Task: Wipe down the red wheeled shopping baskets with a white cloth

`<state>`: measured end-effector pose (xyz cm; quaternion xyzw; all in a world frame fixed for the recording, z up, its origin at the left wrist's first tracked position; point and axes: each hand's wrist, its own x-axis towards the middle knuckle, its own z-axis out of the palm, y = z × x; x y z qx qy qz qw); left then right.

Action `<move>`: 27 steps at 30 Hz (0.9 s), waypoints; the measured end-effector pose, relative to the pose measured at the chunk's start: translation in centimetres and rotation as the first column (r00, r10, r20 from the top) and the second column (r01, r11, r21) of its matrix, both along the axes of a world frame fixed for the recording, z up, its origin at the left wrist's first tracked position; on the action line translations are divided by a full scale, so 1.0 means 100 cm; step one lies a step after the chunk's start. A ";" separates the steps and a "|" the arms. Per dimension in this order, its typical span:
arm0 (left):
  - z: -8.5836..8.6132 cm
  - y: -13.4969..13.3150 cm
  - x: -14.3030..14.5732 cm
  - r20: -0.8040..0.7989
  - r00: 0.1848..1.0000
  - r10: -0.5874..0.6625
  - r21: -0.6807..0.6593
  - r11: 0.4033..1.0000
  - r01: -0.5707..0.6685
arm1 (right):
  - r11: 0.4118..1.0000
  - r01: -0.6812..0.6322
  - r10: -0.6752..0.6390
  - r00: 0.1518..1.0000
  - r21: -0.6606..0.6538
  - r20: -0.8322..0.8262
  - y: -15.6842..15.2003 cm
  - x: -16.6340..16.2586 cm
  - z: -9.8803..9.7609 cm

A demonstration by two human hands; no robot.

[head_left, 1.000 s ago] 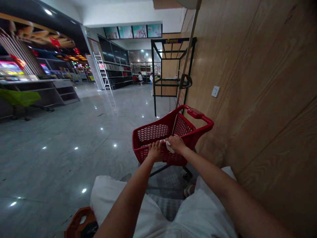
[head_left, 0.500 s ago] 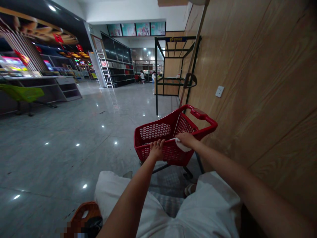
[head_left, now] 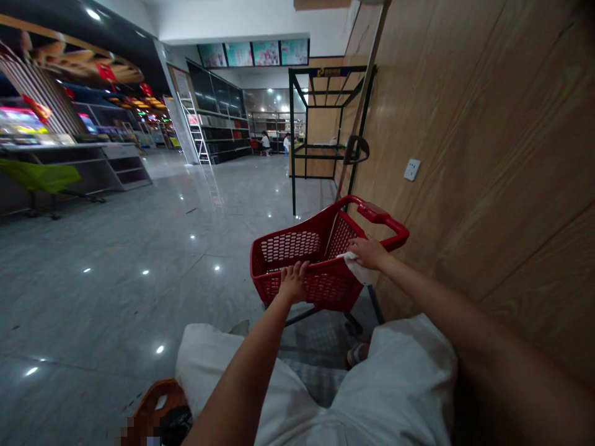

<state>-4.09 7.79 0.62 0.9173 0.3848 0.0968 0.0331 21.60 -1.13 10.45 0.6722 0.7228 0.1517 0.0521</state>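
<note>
A small red plastic shopping cart [head_left: 332, 291] with honeycomb walls stands in front of my knees, its handle toward the wall on the right. My left hand [head_left: 294, 282] is on the near rim, with its fingers hooked over the edge. My right hand [head_left: 368, 253] presses a white cloth [head_left: 360, 271] onto the same rim, nearer the handle. Part of the cloth hangs down outside the basket. The thumb side of my left hand and the underside of my right fingers are hidden.
A wooden wall [head_left: 465, 173] with a socket [head_left: 411, 169] is close on my right. Beyond the cart stand a black metal frame [head_left: 292, 142] and a leaning pole. An orange basket [head_left: 160, 396] is by my left leg. A green cart [head_left: 39, 176] stands far left.
My right hand has slid the white cloth along the rim to the right, toward the cart's handle. My left hand and the cart have hardly moved.
</note>
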 end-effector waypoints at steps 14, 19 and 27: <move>0.004 -0.008 0.006 -0.019 0.998 0.061 -0.023 0.998 -0.062 | 0.999 -0.032 0.034 0.991 0.019 -0.132 0.030 -0.087 -0.034; 0.011 -0.007 -0.006 0.011 0.999 -0.032 0.021 0.999 0.031 | 0.997 -0.071 0.072 0.989 0.007 -0.128 0.027 -0.082 -0.032; 0.029 0.039 -0.056 -0.007 1.000 -0.002 0.110 0.994 0.002 | 0.997 0.047 -0.045 0.998 0.061 -0.034 0.002 -0.019 -0.011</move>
